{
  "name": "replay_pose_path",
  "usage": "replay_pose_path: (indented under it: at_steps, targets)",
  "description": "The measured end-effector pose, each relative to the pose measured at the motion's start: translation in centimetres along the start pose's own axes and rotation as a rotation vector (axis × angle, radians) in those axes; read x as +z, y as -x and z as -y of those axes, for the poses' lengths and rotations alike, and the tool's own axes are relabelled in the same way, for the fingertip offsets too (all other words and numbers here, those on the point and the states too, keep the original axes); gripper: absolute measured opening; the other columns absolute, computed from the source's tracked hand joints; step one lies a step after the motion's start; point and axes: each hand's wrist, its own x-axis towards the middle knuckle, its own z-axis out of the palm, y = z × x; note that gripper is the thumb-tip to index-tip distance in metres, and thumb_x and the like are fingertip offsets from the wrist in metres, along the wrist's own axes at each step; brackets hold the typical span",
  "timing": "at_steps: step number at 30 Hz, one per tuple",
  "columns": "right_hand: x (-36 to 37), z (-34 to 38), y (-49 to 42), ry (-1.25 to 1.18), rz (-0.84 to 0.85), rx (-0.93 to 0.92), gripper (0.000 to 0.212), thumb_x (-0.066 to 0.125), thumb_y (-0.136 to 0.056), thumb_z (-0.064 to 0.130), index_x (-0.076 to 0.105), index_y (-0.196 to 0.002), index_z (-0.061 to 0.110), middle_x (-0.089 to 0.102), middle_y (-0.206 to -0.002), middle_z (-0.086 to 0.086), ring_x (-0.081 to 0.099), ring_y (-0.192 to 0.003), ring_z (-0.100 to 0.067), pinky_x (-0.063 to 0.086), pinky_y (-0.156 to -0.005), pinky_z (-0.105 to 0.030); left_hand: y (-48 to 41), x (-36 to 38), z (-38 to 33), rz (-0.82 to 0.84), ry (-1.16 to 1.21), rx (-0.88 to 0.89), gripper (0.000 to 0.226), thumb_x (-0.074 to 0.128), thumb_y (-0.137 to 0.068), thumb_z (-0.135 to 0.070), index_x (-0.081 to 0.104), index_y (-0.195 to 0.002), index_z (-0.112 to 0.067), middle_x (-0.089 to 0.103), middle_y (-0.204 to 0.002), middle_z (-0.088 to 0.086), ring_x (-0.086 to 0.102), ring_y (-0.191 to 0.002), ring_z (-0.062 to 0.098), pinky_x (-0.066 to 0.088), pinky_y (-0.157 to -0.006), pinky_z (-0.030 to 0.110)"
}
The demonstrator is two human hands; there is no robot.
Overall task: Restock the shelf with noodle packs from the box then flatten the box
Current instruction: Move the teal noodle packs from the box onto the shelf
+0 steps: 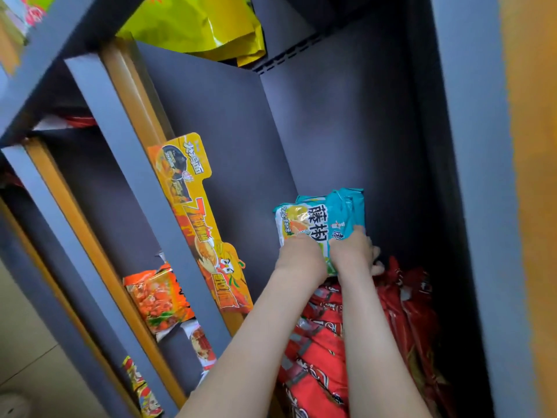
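Observation:
A teal and white noodle pack [322, 215] stands inside the dark grey shelf bay [229, 140], against the back panel. My left hand [298, 254] and my right hand [355, 250] both grip its lower edge, side by side. Below the hands, several red noodle packs [319, 336] lie stacked on the same shelf. The box is not in view.
A yellow and orange promo sign [199, 224] is fixed to the shelf's front edge. Orange noodle packs [159, 300] sit on the shelf below. Yellow bags [196, 25] fill the shelf above. The grey upright [476, 176] bounds the bay on the right. Pale floor [27, 342] shows at lower left.

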Motion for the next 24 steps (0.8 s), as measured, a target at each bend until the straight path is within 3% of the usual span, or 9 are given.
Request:
replay_pose_path:
  at_steps: [4, 6, 9, 13, 15, 17, 21, 24]
  targets:
    - [-0.1, 0.4, 0.7, -0.023, -0.082, -0.017, 0.074, 0.055, -0.081, 0.005, 0.022, -0.145, 0.022, 0.024, -0.152, -0.008, 0.017, -0.141, -0.03, 0.011, -0.114, -0.048, 0.5, -0.6, -0.4, 0.089, -0.093, 0.08, 0.025, 0.046, -0.092, -0.007, 0.059, -0.113, -0.001, 0.061, -0.117, 0.014, 0.059, -0.107, 0.029, 0.048, -0.082, 0.031]
    - [-0.1, 1.0, 1.8, -0.021, -0.131, -0.092, 0.084, 0.06, -0.08, 0.009, 0.014, -0.148, 0.025, 0.017, -0.155, -0.008, 0.012, -0.143, -0.03, 0.01, -0.115, -0.05, 0.8, -1.1, -0.2, 0.058, -0.049, 0.072, 0.026, 0.046, -0.094, -0.013, 0.057, -0.115, -0.004, 0.061, -0.118, 0.014, 0.059, -0.106, 0.03, 0.045, -0.077, 0.03]
    - [-1.1, 2.3, 4.0, -0.105, -0.14, -0.213, 0.083, 0.065, -0.079, 0.015, 0.019, -0.147, 0.026, 0.023, -0.154, -0.007, 0.016, -0.142, -0.028, 0.011, -0.114, -0.051, 2.4, -2.9, 0.1, -0.045, 0.057, 0.051, 0.027, 0.045, -0.095, -0.018, 0.05, -0.118, -0.004, 0.059, -0.121, 0.015, 0.057, -0.109, 0.033, 0.04, -0.074, 0.029]
    - [-3.6, 3.8, 7.9, -0.314, -0.133, -0.443, 0.058, 0.061, -0.086, 0.013, 0.039, -0.139, 0.018, 0.043, -0.142, -0.009, 0.034, -0.132, -0.029, 0.024, -0.11, -0.04, 7.4, -6.1, 0.6, -0.375, 0.298, 0.222, 0.022, 0.046, -0.096, -0.018, 0.053, -0.115, -0.011, 0.065, -0.116, 0.007, 0.059, -0.106, 0.024, 0.045, -0.082, 0.029]
    - [-4.4, 4.6, 11.3, -0.492, -0.125, -0.58, 0.042, 0.061, -0.085, 0.009, 0.052, -0.125, 0.013, 0.057, -0.122, -0.007, 0.049, -0.115, -0.025, 0.03, -0.098, -0.025, 10.5, -7.6, 1.7, -0.563, 0.442, 0.266, 0.019, 0.048, -0.096, -0.013, 0.057, -0.112, -0.016, 0.067, -0.108, -0.003, 0.061, -0.101, 0.011, 0.046, -0.085, 0.024]
    - [-4.7, 5.8, 15.5, -0.64, -0.097, -0.699, 0.03, 0.06, -0.084, 0.011, 0.058, -0.114, 0.014, 0.058, -0.103, 0.003, 0.056, -0.099, -0.02, 0.034, -0.085, -0.018, 13.6, -9.2, 3.9, -0.744, 0.508, 0.251, 0.016, 0.051, -0.095, -0.011, 0.059, -0.108, -0.018, 0.068, -0.099, -0.008, 0.062, -0.092, 0.001, 0.046, -0.081, 0.016]
    - [-3.3, 8.7, 24.5, -0.786, 0.043, -0.959, 0.025, 0.057, -0.08, 0.016, 0.062, -0.105, 0.015, 0.055, -0.093, 0.01, 0.055, -0.09, -0.012, 0.039, -0.084, -0.017, 18.9, -12.0, 10.5, -1.057, 0.457, 0.084, 0.012, 0.054, -0.094, -0.011, 0.06, -0.1, -0.019, 0.067, -0.088, -0.013, 0.061, -0.082, -0.003, 0.047, -0.072, 0.014]
    - [0.8, 11.3, 30.4, -0.774, 0.235, -1.082, 0.026, 0.059, -0.081, 0.014, 0.061, -0.107, 0.015, 0.058, -0.096, 0.006, 0.055, -0.093, -0.015, 0.038, -0.085, -0.019, 21.3, -13.3, 18.2, -1.199, 0.381, -0.176, 0.011, 0.05, -0.095, -0.015, 0.058, -0.102, -0.018, 0.067, -0.091, -0.008, 0.062, -0.085, 0.006, 0.045, -0.071, 0.021]
